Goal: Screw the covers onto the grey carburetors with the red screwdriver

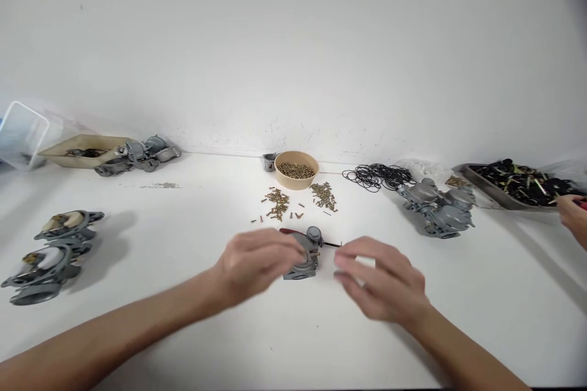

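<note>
A grey metal carburetor (300,266) lies on the white table between my hands. My left hand (263,259) is closed over its left side, fingertips pinched together at its top; anything inside them is hidden. Just right of the carburetor is my right hand (380,278), slightly blurred, its thumb and fingers curled into a pinch. What it holds, if anything, is too small to name. Behind the carburetor lies a screwdriver (331,245), its red handle partly covered and its dark shaft pointing right. Small brass screws (277,203) are heaped beyond, beside a second pile (324,195).
A round tan bowl (296,182) of brass pieces stands by the wall. Black rubber rings (378,176), more carburetors (438,211) and a metal tray (493,190) are right, near another person's hand (573,218). Leftward are carburetors (52,259) and a beige tray (68,160).
</note>
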A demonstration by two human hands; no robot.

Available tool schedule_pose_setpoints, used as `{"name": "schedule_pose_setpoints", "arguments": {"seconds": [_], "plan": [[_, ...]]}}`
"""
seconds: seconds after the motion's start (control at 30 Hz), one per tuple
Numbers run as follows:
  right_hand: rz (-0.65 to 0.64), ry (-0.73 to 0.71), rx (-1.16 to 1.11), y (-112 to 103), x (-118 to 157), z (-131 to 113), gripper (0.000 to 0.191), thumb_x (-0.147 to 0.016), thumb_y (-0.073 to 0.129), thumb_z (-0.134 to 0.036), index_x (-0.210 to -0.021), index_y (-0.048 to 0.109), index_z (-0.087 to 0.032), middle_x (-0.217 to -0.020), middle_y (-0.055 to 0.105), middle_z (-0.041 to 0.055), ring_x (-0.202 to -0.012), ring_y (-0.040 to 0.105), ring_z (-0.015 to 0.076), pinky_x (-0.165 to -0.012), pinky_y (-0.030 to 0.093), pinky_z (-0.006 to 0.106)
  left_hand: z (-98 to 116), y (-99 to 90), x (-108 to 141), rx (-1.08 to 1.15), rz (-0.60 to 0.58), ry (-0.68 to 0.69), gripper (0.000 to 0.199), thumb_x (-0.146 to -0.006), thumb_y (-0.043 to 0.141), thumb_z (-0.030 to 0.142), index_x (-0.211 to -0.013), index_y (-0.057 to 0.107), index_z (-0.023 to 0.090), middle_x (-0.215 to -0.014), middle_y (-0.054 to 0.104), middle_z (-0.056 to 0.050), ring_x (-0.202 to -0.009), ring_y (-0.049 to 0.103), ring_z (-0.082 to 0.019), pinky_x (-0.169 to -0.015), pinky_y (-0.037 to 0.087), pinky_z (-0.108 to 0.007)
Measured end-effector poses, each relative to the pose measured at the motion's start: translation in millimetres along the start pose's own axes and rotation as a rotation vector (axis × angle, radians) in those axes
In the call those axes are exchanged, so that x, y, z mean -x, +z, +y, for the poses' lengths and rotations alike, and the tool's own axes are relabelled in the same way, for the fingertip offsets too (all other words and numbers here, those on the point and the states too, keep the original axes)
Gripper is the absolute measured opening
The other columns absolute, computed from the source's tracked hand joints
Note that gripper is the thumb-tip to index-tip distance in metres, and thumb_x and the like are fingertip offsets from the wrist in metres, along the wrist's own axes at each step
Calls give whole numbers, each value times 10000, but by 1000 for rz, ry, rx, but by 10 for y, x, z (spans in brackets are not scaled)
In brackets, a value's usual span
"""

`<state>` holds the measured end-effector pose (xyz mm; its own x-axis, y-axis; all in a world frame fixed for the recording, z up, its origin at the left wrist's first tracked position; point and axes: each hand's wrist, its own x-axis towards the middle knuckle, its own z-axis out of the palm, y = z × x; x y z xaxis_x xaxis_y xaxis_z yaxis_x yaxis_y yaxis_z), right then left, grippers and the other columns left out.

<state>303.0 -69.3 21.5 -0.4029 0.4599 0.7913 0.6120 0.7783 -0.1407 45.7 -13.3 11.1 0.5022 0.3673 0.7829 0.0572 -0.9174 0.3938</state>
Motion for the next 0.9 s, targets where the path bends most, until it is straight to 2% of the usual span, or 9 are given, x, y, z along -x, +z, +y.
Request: {"name": "schedule_pose_setpoints", "arguments": {"seconds": [0.07, 0.17, 0.27, 0.37, 0.57, 0.67, 0.73, 0.83, 0.9], "plan": [[-158, -49, -50, -2, 79, -119, 375, -876, 736, -192, -1184, 750, -406, -950, 806, 25, -743, 764, 244, -648, 677, 424, 235, 69, 15, 147, -50, -55, 134, -939, 664, 71, -961, 694, 200, -950, 802, -54, -807, 766, -152, -716, 664, -232], [-345, -45, -253, 7, 177, -192, 430, -947, 639, -232, -1330, 674, -425, -1000, 808, 19, -794, 781, 263, -652, 680, 427, 403, 153, 61, 355, -41, -287, 145, -899, 710, 81, -890, 664, 218, -841, 784, -4, -696, 740, -135, -648, 655, -226], [-335, -4, -310, -32, 138, -204, 489, -973, 598, -186, -1405, 616, -415, -1032, 803, 22, -812, 784, 249, -672, 679, 388, 379, 174, 78, 515, -35, -490, 120, -876, 768, 119, -898, 689, 207, -841, 794, -6, -719, 756, -143, -686, 664, -238], [-292, -18, -222, -110, -7, -220, 495, -982, 613, -135, -1423, 598, -360, -1016, 800, 33, -843, 771, 216, -700, 676, 345, 307, 162, 74, 600, -46, -553, 104, -869, 802, 160, -937, 729, 190, -851, 801, -28, -730, 764, -152, -698, 660, -248], [-205, -216, -201, -58, -83, -180, 258, -974, 547, -37, -1184, 696, -40, -945, 754, 138, -881, 717, 207, -708, 648, 338, 337, 158, 84, 692, -161, -727, 104, -883, 800, 202, -917, 707, 172, -763, 811, -20, -692, 785, -163, -654, 633, -208], [-109, -228, -193, 37, -14, -108, 224, -931, 557, 13, -1080, 710, -53, -875, 715, 118, -771, 660, 183, -601, 587, 318, 294, 121, 58, 628, -217, -654, 130, -902, 779, 189, -1014, 714, 184, -833, 826, -17, -721, 793, -161, -689, 640, -204], [-70, -182, -150, 67, 10, -56, 205, -901, 604, 28, -1035, 715, -81, -883, 709, 105, -765, 653, 173, -624, 584, 315, 141, 55, 33, 453, -230, -471, 153, -926, 745, 164, -1076, 725, 187, -917, 830, -28, -747, 788, -146, -691, 631, -187], [-38, -77, -102, 61, -5, 25, 180, -865, 696, 32, -975, 717, -109, -891, 721, 85, -799, 678, 157, -688, 594, 283, -282, -108, 30, 51, -154, -114, 111, -947, 693, 121, -1033, 743, 171, -920, 813, -48, -712, 748, -121, -642, 598, -177], [-11, -25, -74, 49, -26, 86, 206, -852, 717, 45, -980, 718, -117, -866, 720, 69, -781, 679, 137, -680, 584, 255, -604, -246, 65, -164, -91, -50, 61, -936, 694, 132, -954, 743, 164, -881, 780, -59, -736, 723, -133, -602, 563, -189]]}}
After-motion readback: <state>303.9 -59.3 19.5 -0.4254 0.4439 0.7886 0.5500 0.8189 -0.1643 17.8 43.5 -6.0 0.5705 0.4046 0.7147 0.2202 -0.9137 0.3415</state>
